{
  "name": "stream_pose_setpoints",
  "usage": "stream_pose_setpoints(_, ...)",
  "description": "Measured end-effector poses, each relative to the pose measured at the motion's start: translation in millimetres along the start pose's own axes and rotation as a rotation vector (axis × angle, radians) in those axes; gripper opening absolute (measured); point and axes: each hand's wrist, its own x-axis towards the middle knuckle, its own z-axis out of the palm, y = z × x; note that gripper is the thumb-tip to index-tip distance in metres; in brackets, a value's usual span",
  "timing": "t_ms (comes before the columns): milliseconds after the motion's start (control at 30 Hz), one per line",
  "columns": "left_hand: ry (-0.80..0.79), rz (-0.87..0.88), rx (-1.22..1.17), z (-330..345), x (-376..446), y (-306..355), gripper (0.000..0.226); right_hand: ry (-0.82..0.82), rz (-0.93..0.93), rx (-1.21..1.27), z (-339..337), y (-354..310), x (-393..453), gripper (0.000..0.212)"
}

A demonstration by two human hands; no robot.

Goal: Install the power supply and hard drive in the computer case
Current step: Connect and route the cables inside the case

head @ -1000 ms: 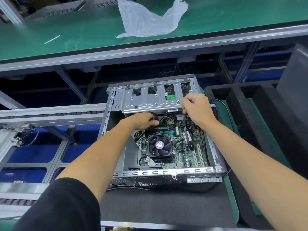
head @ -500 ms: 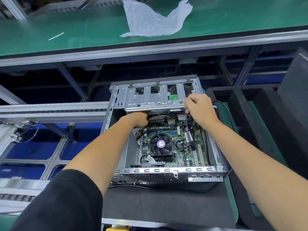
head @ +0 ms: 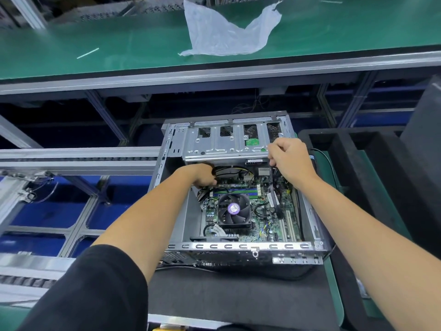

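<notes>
**Left hand slipped further under the drive cage**

Over the last second the left hand (head: 202,174) pushed deeper beneath the near edge of the drive cage (head: 226,142), so its fingers were now hidden among the black cables (head: 226,168) there; I could not tell whether they pinched anything. The right hand (head: 290,155) barely moved: its fingers stayed curled tight at the cage's right near corner, seemingly pinching a thin dark cable (head: 272,185) that ran down toward the motherboard (head: 262,206).

The computer case (head: 238,247) lay open on the dark mat (head: 226,297), the CPU fan (head: 233,209) nearer me than both sets of fingers. A hard drive's green circuit board (head: 253,142) showed through the cage slots, just beyond the right knuckles, so the drive looked seated. My guess was they were on the wiring. No power supply could be made out.
</notes>
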Motion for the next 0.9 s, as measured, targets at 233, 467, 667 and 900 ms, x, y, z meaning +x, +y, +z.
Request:
stream_pose_setpoints(233, -0.027, 0.094, -0.103, -2.3, -2.2, -5.0, 0.016, -0.008, 0.003, -0.004, 0.0, -0.4, 0.6, 0.031)
stream_pose_setpoints(467, -0.171, 0.058, -0.389, -8.3, -0.1, -22.1, 0.043, -0.02, -0.008, -0.024, 0.2, 0.1, 0.9, 0.03)
stream_pose_setpoints(667, -0.168, -0.01, -0.512, -4.6, 4.8, -27.5, 0.033, -0.027, -0.018, -0.042, -0.1, -2.2, -1.0, 0.03)
stream_pose_setpoints(900, -0.13, 0.073, -0.106, -5.6, 4.2, -17.7, 0.026, -0.032, -0.028, -0.041, -1.0, -3.9, -2.8, 0.031)
